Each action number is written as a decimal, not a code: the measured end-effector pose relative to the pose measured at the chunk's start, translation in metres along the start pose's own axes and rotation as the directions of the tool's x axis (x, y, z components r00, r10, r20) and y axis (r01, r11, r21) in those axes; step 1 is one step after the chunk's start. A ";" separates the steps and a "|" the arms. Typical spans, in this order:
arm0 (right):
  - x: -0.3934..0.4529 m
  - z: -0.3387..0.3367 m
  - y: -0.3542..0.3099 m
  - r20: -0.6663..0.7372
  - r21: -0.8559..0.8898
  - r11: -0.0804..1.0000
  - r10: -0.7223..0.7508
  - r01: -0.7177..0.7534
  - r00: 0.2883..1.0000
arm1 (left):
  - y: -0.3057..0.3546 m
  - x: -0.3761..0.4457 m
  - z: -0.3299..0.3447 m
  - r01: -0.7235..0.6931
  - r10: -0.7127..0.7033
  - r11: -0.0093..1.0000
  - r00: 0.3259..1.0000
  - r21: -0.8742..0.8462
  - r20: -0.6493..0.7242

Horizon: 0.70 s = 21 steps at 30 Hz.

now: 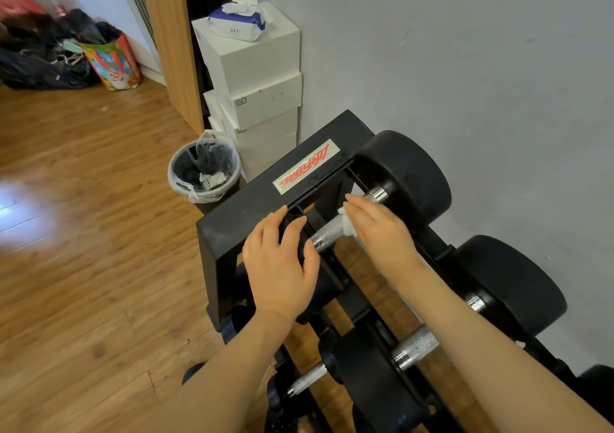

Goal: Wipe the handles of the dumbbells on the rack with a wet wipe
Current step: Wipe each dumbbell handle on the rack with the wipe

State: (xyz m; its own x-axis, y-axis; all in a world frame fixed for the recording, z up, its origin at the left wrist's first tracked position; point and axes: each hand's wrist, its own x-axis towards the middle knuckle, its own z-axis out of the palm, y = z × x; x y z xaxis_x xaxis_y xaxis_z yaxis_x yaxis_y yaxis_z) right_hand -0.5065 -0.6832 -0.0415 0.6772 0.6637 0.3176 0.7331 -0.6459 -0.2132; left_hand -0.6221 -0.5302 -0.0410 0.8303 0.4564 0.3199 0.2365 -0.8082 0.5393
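The top dumbbell [375, 200] lies across the black steel rack [265, 206], at the rack's far end beside the grey wall. Its handle [327, 231] is a knurled chrome bar whose long axis runs from near left to far right, ending in a smooth, round black weight [412, 166] by the wall. The right hand [378, 229] lies over the middle of the handle, fingers straight and close together, pressing a crumpled white wet wipe [347, 223] onto the metal. The left hand [282, 259] grips the near black end of the dumbbell, fingers slightly spread and curled over it. A second dumbbell [415, 346] with the same rough chrome handle sits parallel, nearer the camera.
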 end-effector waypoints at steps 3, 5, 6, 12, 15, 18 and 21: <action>0.004 -0.003 0.005 0.023 -0.004 1.000 0.002 -0.002 1.000 | 0.000 0.001 -0.002 0.004 -0.005 1.000 1.000 0.005 0.020; 0.007 -0.003 0.008 0.005 -0.003 0.995 0.097 -0.097 0.995 | 0.000 0.001 -0.004 0.005 -0.005 1.000 0.998 0.003 0.060; 0.007 -0.002 0.006 0.004 0.003 0.993 0.120 -0.120 0.993 | -0.001 0.001 -0.005 -0.001 0.001 1.000 0.997 -0.001 0.083; 0.000 0.001 -0.018 0.078 -0.015 1.000 0.018 -0.017 0.997 | -0.023 -0.003 -0.017 -0.167 0.168 0.986 0.961 -0.025 0.218; 0.002 0.001 -0.014 0.038 -0.008 0.992 0.125 -0.125 0.991 | -0.026 -0.004 -0.016 -0.168 0.177 0.984 0.961 -0.063 0.210; 0.001 0.005 -0.021 0.029 0.002 0.992 0.126 -0.126 0.992 | -0.026 -0.004 -0.014 -0.166 0.178 0.983 0.963 -0.074 0.202; -0.001 0.003 -0.027 0.144 -0.064 0.997 -0.022 0.032 0.989 | -0.025 -0.004 -0.015 -0.170 0.182 0.982 0.962 -0.077 0.202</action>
State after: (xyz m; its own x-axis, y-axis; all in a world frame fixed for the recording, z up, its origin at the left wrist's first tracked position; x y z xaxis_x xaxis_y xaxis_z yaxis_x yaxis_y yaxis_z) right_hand -0.5268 -0.6655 -0.0385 0.6627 0.7255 0.1856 0.7487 -0.6473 -0.1432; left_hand -0.6389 -0.5058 -0.0441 0.9441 0.2163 0.2486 0.0522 -0.8429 0.5355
